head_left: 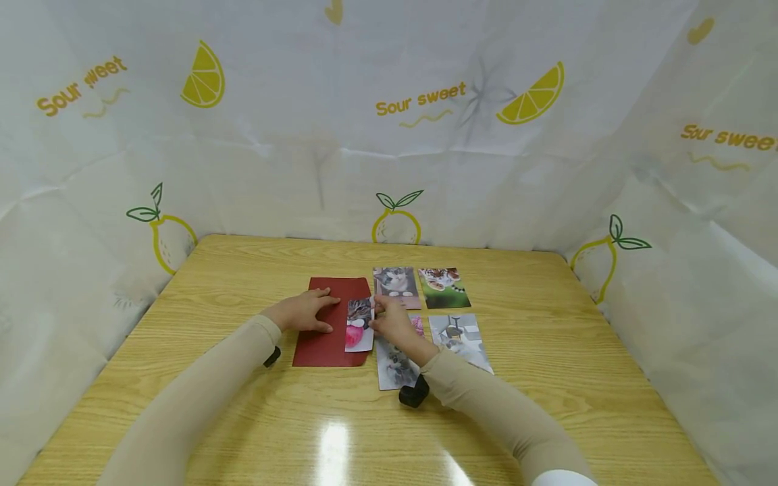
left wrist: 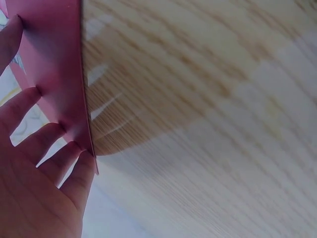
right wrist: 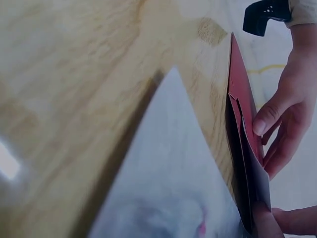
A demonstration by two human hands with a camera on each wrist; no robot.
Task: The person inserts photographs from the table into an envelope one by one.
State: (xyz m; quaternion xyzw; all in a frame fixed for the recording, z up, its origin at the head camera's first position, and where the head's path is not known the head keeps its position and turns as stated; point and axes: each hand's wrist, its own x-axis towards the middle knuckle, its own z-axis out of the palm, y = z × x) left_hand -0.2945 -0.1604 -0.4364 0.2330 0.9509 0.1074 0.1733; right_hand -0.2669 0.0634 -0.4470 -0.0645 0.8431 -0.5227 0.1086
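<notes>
- The left hand (head_left: 306, 312) spreads its fingers on a red envelope (head_left: 325, 352).
- The right hand (head_left: 398, 325) pinches a cat photo (head_left: 358, 329) by its right edge.
- Striped cat above bright pink, the photo overlaps the envelope's right side, above the worktop (head_left: 279, 418).

Left arm (head_left: 200, 388) and right arm (head_left: 507, 412) extend forward and converge. Left hand (head_left: 305, 312): palm down, fingers (left wrist: 75, 184) spread, thumb (left wrist: 7, 43) set apart. Right hand (head_left: 399, 327): near the left, thumb and fingers meeting in a pinch.
</notes>
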